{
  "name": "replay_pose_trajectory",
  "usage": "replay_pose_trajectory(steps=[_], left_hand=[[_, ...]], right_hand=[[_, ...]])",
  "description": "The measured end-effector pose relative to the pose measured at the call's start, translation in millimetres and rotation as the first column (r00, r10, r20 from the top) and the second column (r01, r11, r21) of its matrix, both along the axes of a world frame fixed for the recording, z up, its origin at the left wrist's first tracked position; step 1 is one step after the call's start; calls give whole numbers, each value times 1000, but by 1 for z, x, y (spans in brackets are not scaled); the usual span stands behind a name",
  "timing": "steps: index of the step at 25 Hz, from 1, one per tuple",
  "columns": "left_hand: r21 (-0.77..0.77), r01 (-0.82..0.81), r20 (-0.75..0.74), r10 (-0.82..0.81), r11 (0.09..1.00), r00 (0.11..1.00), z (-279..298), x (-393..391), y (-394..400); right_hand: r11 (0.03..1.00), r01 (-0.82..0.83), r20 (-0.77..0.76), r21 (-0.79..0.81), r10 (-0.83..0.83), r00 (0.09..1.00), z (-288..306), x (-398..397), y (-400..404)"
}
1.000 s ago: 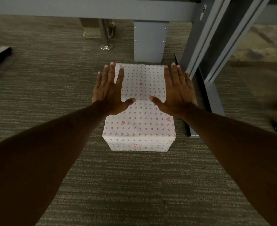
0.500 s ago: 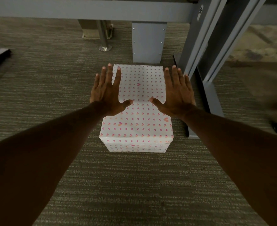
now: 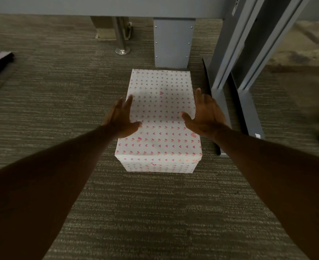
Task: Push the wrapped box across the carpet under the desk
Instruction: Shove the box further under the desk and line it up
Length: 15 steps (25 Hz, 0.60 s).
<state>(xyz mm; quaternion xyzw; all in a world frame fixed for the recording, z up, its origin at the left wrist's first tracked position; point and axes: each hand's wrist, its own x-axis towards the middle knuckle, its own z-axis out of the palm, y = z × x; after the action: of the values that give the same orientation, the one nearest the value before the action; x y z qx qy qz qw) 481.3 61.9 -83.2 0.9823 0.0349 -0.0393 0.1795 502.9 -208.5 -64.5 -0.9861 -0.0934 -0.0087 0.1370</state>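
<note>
The white rectangular box wrapped in paper printed with small pink hearts (image 3: 159, 121) lies flat on the grey-brown ribbed carpet (image 3: 61, 102), its far end just short of the flat grey metal panel leg (image 3: 173, 42) of the desk, its near end toward the person. The grey underside edge of the tabletop (image 3: 98, 6) runs across the top of the view, so the box is judged to be already at least partly beneath it.

The left hand (image 3: 120, 119) is set at the box's left edge and the right hand (image 3: 206, 115) at its right edge, both about midway along its length. The fingers of each hand are held open and extended forward, clamped on nothing; the thumbs lie over the top face. Whether the palms press the sides or merely hover beside them cannot be told for sure, as both hands are blurred.

The pushing step appears to be in hand and nearly spent. Little room is left ahead before the panel leg, and the slanted grey metal upright with its floor foot (image 3: 228, 72) stands close on the right. A short, straight shove is called for, kept clear of that foot, or a release if the box is judged far enough under.
</note>
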Motion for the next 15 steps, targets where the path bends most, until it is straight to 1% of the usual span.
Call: replay_pose_trajectory(steps=[2,4,7,11,15], left_hand=[[-125,-98,13,101,987,995,-6,-4,4],[-230,-189,-32,186,955,982,-10,-4,4],[-282,-331,-127,308,900,943,-12,-3,4],[-354,-444,-177,407,823,896,-13,2,5],[-434,-512,-207,471,741,857,-9,4,3]], right_hand=[[998,30,-22,51,-29,999,-8,-1,0],[993,76,-43,94,-72,996,-16,0,0],[960,178,-163,216,-144,976,-28,1,-1],[919,274,-260,282,-202,944,-34,7,-5],[806,370,-357,462,-213,910,-34,9,-8]])
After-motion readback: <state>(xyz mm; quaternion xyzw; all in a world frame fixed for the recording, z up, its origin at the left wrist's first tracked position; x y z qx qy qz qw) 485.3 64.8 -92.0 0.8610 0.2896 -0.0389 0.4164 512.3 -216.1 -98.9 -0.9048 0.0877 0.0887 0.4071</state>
